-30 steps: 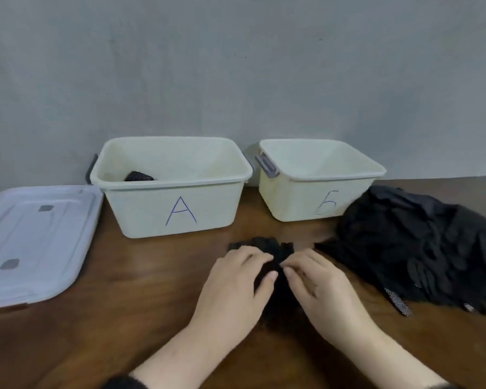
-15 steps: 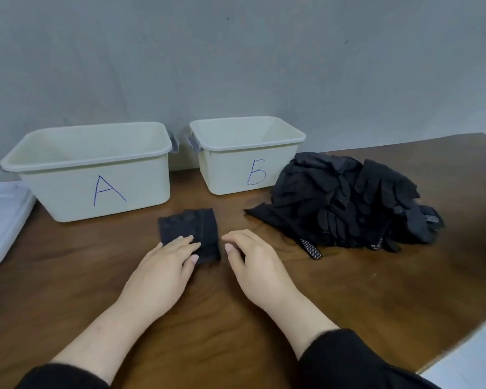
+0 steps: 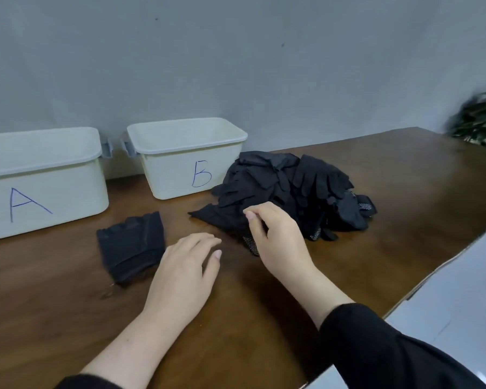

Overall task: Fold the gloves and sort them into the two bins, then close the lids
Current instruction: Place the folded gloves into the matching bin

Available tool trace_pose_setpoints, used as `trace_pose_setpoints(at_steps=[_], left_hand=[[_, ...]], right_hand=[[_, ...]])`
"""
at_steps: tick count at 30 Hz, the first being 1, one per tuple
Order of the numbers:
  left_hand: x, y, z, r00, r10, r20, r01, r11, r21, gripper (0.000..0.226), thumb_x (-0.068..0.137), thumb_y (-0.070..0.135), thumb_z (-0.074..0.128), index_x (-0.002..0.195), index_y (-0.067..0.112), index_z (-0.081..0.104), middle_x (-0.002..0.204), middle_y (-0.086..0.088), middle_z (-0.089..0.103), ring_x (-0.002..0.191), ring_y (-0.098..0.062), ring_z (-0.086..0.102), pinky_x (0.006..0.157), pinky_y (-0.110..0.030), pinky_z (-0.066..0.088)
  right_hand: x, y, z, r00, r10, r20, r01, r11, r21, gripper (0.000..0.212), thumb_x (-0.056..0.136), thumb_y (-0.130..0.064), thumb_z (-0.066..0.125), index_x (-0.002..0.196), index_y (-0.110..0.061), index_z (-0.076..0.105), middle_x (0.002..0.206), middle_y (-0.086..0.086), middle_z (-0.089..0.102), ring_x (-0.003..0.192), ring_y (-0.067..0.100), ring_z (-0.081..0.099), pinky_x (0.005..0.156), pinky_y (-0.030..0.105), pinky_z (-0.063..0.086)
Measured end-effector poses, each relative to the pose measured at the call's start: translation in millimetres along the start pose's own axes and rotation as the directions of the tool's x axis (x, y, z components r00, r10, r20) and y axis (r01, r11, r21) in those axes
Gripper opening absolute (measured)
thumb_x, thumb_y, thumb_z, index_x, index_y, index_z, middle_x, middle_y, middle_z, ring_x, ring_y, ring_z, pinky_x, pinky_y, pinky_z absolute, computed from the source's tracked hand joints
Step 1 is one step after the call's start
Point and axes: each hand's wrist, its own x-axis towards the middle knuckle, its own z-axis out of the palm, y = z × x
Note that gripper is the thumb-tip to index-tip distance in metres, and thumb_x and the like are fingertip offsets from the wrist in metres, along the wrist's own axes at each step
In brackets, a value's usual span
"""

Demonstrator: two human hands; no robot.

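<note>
A folded black glove (image 3: 131,245) lies on the wooden table in front of bin A (image 3: 48,186). Bin B (image 3: 185,155) stands to its right, both cream-coloured with no lids on. A heap of black gloves (image 3: 289,189) lies right of bin B. My left hand (image 3: 185,273) hovers flat, fingers relaxed, just right of the folded glove and apart from it. My right hand (image 3: 275,237) reaches over the near edge of the heap with fingers loosely curled; nothing is visibly held.
The wooden table (image 3: 264,318) ends at a front-right edge with a pale floor or surface (image 3: 460,304) beyond. A green plant (image 3: 480,119) stands at the far right. A grey wall rises behind the bins.
My left hand has left the folded glove. My right hand has moved right and forward to the heap of gloves. The view has swung to the right, so the lid is out of sight.
</note>
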Motion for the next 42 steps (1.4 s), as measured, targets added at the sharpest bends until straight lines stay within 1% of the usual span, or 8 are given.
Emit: trace_pose_setpoints(at_steps=[7,12,20,24,29,33,38,42], left_hand=[[20,39,29,0.997,0.075,0.019,-0.073,0.994,-0.082,0.032,0.103,0.036,0.045,0.129,0.028,0.062,0.13,0.017,0.057,0.122,-0.001,0.047,0.103,-0.019,0.027],[23,61,43,0.989,0.13,0.069,-0.121,0.985,-0.124,0.032,0.103,0.035,0.045,0.13,0.028,0.061,0.129,0.019,0.056,0.123,0.002,0.045,0.104,-0.016,0.022],[23,55,44,0.991,0.134,0.026,-0.127,0.978,-0.165,0.032,0.101,0.034,0.047,0.128,0.027,0.063,0.126,0.023,0.054,0.115,0.012,0.038,0.103,-0.017,0.031],[25,54,39,0.989,0.143,-0.047,-0.149,0.968,-0.2,0.031,0.102,0.034,0.048,0.127,0.026,0.064,0.126,0.022,0.055,0.12,0.007,0.044,0.106,-0.023,0.038],[29,66,10,0.997,0.036,-0.074,-0.067,0.876,-0.479,0.044,0.097,0.052,0.046,0.136,0.035,0.054,0.131,0.029,0.055,0.125,0.013,0.044,0.104,-0.008,0.035],[35,63,-20,0.975,-0.192,0.114,0.202,0.538,-0.818,0.066,0.088,0.052,0.06,0.148,0.04,0.038,0.136,0.029,0.052,0.126,0.015,0.046,0.105,-0.016,0.038],[11,21,-53,0.919,-0.241,0.313,0.362,0.198,-0.911,0.034,0.101,0.025,0.058,0.135,0.022,0.061,0.13,0.007,0.067,0.125,-0.01,0.06,0.112,-0.038,0.04],[-11,-28,-74,0.858,-0.444,0.257,0.421,0.323,-0.847,0.029,0.092,0.035,0.068,0.097,0.006,0.069,0.091,0.002,0.07,0.088,-0.013,0.065,0.09,-0.037,0.047]], right_hand=[[-1,82,-56,0.936,0.152,-0.317,-0.233,0.943,-0.239,0.034,0.096,-0.021,0.064,0.129,-0.016,0.062,0.134,0.002,0.056,0.125,0.024,0.049,0.102,0.041,0.036],[-11,131,-74,0.852,0.459,-0.253,-0.513,0.828,-0.224,0.047,0.097,-0.027,0.062,0.143,-0.02,0.053,0.149,0.0,0.05,0.141,0.024,0.042,0.116,0.054,0.032],[-7,119,-85,0.851,0.391,-0.351,-0.409,0.912,0.023,0.025,0.106,-0.027,0.047,0.12,-0.017,0.066,0.111,-0.002,0.069,0.104,0.018,0.064,0.09,0.043,0.055],[9,84,-111,0.861,0.32,-0.396,-0.285,0.947,0.146,0.014,0.106,-0.029,0.049,0.099,-0.023,0.06,0.082,-0.01,0.062,0.072,0.003,0.057,0.061,0.026,0.046],[42,21,-133,0.935,0.332,-0.122,-0.299,0.926,0.23,0.025,0.103,-0.033,0.055,0.085,-0.021,0.068,0.08,0.008,0.07,0.068,0.014,0.064,0.061,0.027,0.05],[42,-28,-111,0.929,0.304,0.211,-0.367,0.832,0.416,0.027,0.102,-0.036,0.058,0.091,-0.016,0.073,0.088,0.009,0.076,0.083,0.024,0.074,0.073,0.041,0.062],[29,-61,-54,0.865,0.182,0.467,-0.441,0.719,0.537,0.035,0.103,-0.034,0.056,0.087,-0.003,0.062,0.079,0.013,0.064,0.076,0.019,0.062,0.071,0.038,0.049],[25,-71,-5,0.809,0.159,0.566,-0.526,0.627,0.575,0.033,0.104,-0.035,0.054,0.091,-0.007,0.068,0.088,0.01,0.067,0.082,0.023,0.062,0.077,0.043,0.047]])
